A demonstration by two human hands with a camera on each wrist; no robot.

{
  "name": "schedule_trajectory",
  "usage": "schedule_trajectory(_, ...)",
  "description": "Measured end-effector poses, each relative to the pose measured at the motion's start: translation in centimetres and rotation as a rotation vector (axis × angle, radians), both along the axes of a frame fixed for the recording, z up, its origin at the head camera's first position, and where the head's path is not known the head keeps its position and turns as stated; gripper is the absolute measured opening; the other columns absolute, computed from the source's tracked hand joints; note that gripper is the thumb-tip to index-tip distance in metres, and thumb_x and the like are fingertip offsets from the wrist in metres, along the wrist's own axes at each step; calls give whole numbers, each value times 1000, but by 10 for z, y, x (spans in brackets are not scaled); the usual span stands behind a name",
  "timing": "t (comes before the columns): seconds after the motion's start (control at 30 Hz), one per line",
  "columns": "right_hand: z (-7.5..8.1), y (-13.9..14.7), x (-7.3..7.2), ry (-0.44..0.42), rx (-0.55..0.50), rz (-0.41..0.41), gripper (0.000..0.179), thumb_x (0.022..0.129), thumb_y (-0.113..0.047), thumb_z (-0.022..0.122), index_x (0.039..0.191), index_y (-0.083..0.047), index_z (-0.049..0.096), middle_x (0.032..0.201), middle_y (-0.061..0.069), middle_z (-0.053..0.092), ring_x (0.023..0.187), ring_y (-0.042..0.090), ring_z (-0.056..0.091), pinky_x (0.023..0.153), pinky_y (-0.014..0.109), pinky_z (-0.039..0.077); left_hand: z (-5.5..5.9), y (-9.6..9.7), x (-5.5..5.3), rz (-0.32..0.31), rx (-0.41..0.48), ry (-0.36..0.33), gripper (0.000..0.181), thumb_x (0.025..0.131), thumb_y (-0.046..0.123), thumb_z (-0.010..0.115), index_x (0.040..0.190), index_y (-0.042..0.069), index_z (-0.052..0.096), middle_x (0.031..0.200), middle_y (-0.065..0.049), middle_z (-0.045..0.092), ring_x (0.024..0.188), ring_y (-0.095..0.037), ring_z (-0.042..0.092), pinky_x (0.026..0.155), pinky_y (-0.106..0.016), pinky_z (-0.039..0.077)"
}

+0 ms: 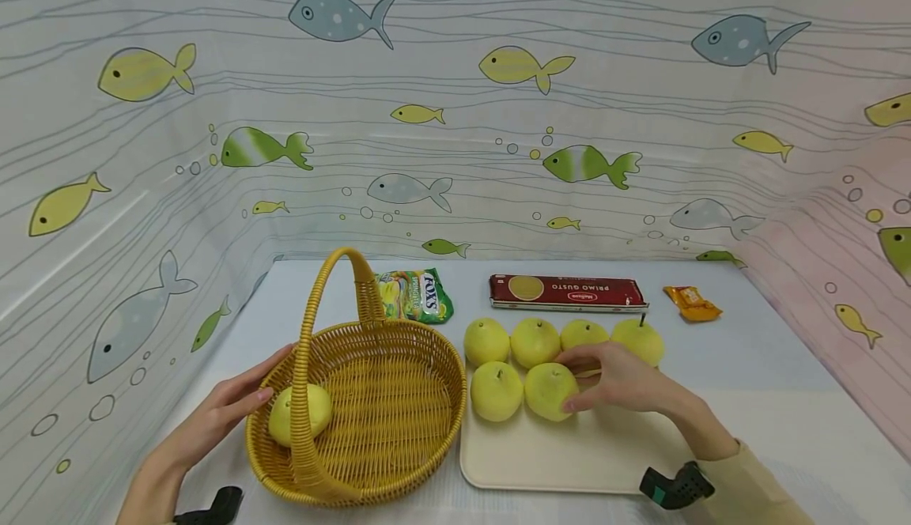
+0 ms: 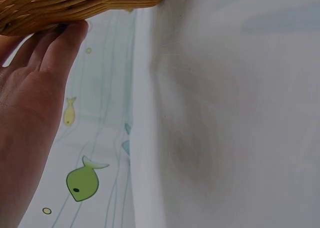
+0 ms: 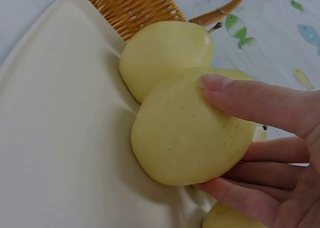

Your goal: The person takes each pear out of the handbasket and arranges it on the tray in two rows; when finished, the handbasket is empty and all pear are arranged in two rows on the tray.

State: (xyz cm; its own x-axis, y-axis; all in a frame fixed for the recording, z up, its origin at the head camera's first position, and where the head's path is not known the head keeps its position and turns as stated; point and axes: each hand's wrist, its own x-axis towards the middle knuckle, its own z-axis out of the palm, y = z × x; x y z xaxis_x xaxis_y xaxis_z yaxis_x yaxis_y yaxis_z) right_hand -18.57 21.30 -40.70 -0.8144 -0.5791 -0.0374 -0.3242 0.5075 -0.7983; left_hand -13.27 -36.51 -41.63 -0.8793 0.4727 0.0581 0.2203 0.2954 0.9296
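A wicker basket (image 1: 384, 414) with a tall handle stands at left, one yellow pear (image 1: 313, 410) inside it. My left hand (image 1: 228, 410) holds the basket's left side, thumb over the rim and fingers against the outer wall; the left wrist view shows those fingers against the weave. Over the cream tray (image 1: 555, 462), my right hand (image 1: 619, 379) grips a yellow pear (image 3: 192, 130) between thumb and fingers. Beside it sits another pear (image 1: 497, 390), touching it in the right wrist view. Several more pears (image 1: 535, 343) line the tray's back, the right ones partly behind my hand.
Behind the basket lies a green FOX'S candy bag (image 1: 416, 296). A long dark red biscuit pack (image 1: 568, 293) lies behind the pears, with a small orange packet (image 1: 692, 304) to its right. Fish-patterned walls (image 1: 484, 201) enclose the table's back and sides.
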Motion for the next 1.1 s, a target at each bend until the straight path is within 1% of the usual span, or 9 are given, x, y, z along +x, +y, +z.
schedule_trajectory(0.23,-1,-3,1,6,14,-20,61,74,-35,89,124,-7,68,121,5,71,111,22,68,92,30,55,-1,0,0,-6,3,3,57,107,4,34,161,11,18,162,18,25,141,16,23,103,-5,29)
schedule_trajectory(0.37,0,-5,1,4,27,-27,61,74,-35,89,124,-6,68,121,6,71,112,23,68,91,30,56,-1,-1,0,-14,10,6,57,107,4,34,161,10,17,162,19,25,141,16,23,103,-6,29)
schedule_trajectory(0.53,0,-7,1,1,38,-40,63,74,-37,89,124,-6,68,121,5,71,111,22,68,91,32,56,-1,-2,0,5,-2,10,57,107,5,35,161,10,19,161,20,26,141,16,24,103,-6,29)
schedule_trajectory(0.7,1,-8,1,-7,29,-40,62,74,-36,89,124,-5,68,121,6,71,112,23,68,92,32,56,-2,-2,0,20,-13,14,57,107,5,35,161,11,20,161,20,26,140,16,25,103,-6,29)
schedule_trajectory(0.83,1,-8,1,-6,26,-35,62,74,-36,89,124,-6,68,121,5,71,112,23,67,92,32,55,-2,-1,1,14,-10,18,56,107,5,35,161,11,20,161,20,26,140,16,24,103,-6,30)
schedule_trajectory(0.93,0,-7,2,-9,20,-33,62,74,-36,89,125,-5,68,121,6,70,112,24,67,92,32,55,-1,-1,0,-3,-6,28,56,107,4,34,161,10,19,162,20,26,141,15,24,104,-6,30)
schedule_trajectory(1.1,0,-7,2,-19,12,-34,63,74,-34,89,125,-5,67,122,7,70,112,24,68,91,31,56,-1,-1,0,-8,-5,26,56,107,4,34,161,10,19,162,19,26,141,15,24,103,-6,30)
